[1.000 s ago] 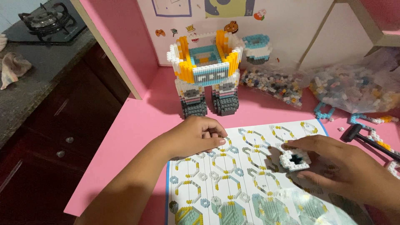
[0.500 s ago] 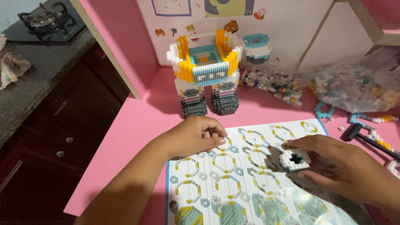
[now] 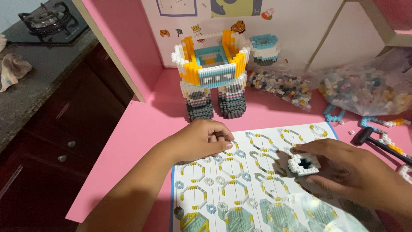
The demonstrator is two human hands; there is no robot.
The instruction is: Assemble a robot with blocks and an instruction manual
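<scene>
While left hand (image 3: 201, 139) rests loosely curled, fingers empty, on instruction sheet (image 3: 257, 180), right hand (image 3: 343, 169) fingers pinch small white block ring (image 3: 304, 165) just above sheet; half-built block model (image 3: 213, 77) stands behind on pink worktop (image 3: 141, 129).

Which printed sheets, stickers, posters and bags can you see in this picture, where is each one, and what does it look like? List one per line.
Instruction sheet: flat on the pink table under both hands; white, blue-edged, with rows of ring diagrams.
Stickers: on the white back wall; small, cartoon-like, brown, orange, red.
Posters: top of that wall; one yellow and dark, one white with a purple outline.
Clear bags: right rear of the table; filled with mixed small bricks.
</scene>
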